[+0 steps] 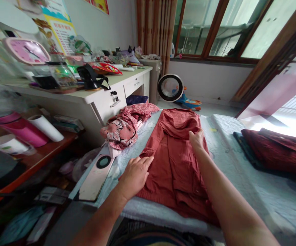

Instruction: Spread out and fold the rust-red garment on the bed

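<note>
A rust-red jacket (170, 160) lies spread on the bed, its collar or hood end away from me and its hem near my body. My left hand (136, 172) rests at the jacket's left edge, fingers stretched out over the cloth. Farther up on the right side, my right hand (197, 139) is closed on a bit of the jacket's fabric near the shoulder; the fingertips are partly hidden. Left of the jacket is a crumpled pink floral cloth (123, 128).
A light blue sheet (227, 136) covers the bed. Folded dark red clothing (278, 150) lies at right. A pale flat panel with a round dark ring (94, 177) sits at the bed's left edge. Beyond stand a cluttered desk (99, 92) and a low shelf with a pink bottle (22, 128).
</note>
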Action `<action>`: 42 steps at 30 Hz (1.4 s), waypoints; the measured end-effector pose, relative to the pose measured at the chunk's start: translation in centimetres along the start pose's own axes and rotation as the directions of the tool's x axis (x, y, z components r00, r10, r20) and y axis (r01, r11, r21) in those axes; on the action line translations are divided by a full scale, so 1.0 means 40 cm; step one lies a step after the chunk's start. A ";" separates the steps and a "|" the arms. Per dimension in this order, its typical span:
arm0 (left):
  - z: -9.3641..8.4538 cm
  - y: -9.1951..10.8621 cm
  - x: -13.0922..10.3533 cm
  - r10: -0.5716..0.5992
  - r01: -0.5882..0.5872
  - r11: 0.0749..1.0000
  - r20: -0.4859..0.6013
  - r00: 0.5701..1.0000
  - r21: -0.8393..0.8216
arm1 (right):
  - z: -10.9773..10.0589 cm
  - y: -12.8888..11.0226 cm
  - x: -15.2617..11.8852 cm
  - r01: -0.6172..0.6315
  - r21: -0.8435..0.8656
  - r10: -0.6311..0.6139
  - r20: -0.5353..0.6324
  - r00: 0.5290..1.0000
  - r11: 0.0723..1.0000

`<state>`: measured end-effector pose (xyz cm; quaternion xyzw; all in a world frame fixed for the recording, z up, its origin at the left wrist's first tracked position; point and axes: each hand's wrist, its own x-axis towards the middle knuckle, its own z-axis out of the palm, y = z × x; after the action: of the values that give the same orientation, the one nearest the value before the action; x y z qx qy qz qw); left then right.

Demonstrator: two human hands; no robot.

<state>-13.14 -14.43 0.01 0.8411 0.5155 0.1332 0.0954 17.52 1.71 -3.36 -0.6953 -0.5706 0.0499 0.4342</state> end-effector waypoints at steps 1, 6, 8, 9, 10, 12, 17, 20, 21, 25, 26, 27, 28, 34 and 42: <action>-0.007 -0.001 -0.002 -0.006 0.005 1.000 0.006 1.000 0.027 | -0.003 -0.007 -0.017 -0.033 -0.062 0.030 -0.059 0.998 0.998; -0.035 -0.027 -0.011 -0.105 0.106 0.991 -0.018 0.994 0.079 | 0.003 -0.091 -0.102 0.200 -0.245 -0.195 0.045 0.980 0.949; -0.042 -0.043 -0.016 -0.185 0.184 0.977 -0.001 0.983 0.110 | 0.015 -0.120 -0.119 0.324 -0.268 -0.265 0.235 0.935 0.907; -0.046 -0.050 -0.019 -0.227 0.223 0.967 0.017 0.974 0.124 | 0.023 -0.129 -0.122 0.377 -0.271 -0.284 0.327 0.901 0.886; -0.049 -0.056 -0.022 -0.264 0.256 0.957 0.041 0.964 0.134 | 0.033 -0.134 -0.124 0.421 -0.273 -0.294 0.405 0.866 0.865; -0.053 -0.064 -0.027 -0.299 0.286 0.949 0.094 0.950 0.129 | 0.052 -0.133 -0.123 0.480 -0.288 -0.298 0.499 0.814 0.829; -0.053 -0.046 -0.023 -0.196 0.201 0.978 0.093 0.976 -0.048 | 0.069 -0.109 -0.115 0.496 -0.297 -0.278 0.551 0.787 0.816; -0.051 -0.011 -0.010 -0.154 0.157 0.977 0.037 0.987 -0.146 | 0.048 -0.113 -0.104 0.437 -0.333 -0.229 0.512 0.828 0.836; -0.049 0.003 -0.005 -0.133 0.136 0.975 0.028 0.991 -0.173 | 0.039 -0.117 -0.099 0.411 -0.351 -0.210 0.488 0.847 0.842; -0.036 0.068 0.014 -0.002 0.019 0.968 0.070 0.998 -0.251 | 0.001 -0.126 -0.078 0.313 -0.391 -0.140 0.409 0.902 0.866; -0.029 0.085 0.018 0.032 -0.006 0.965 0.095 0.995 -0.262 | -0.006 -0.124 -0.074 0.289 -0.403 -0.125 0.386 0.914 0.868; -0.020 0.102 0.021 0.063 -0.028 0.963 0.121 0.991 -0.268 | -0.010 -0.118 -0.071 0.263 -0.421 -0.110 0.354 0.929 0.868; -0.010 0.119 0.023 0.091 -0.049 0.962 0.146 0.985 -0.270 | -0.014 -0.110 -0.069 0.233 -0.439 -0.095 0.314 0.945 0.868; 0.048 0.180 0.029 0.176 -0.120 0.957 0.199 0.964 -0.264 | -0.023 -0.062 -0.085 0.129 -0.474 0.026 0.306 0.952 0.871; 0.006 0.152 0.017 0.285 -0.218 0.949 0.329 0.900 -0.226 | -0.015 -0.122 -0.110 0.198 -0.325 -0.032 0.451 0.892 0.925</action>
<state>-7.64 -16.58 1.66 0.8985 0.3616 0.0364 0.2464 12.67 -2.44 -1.64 -0.6984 -0.6934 0.0726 0.1614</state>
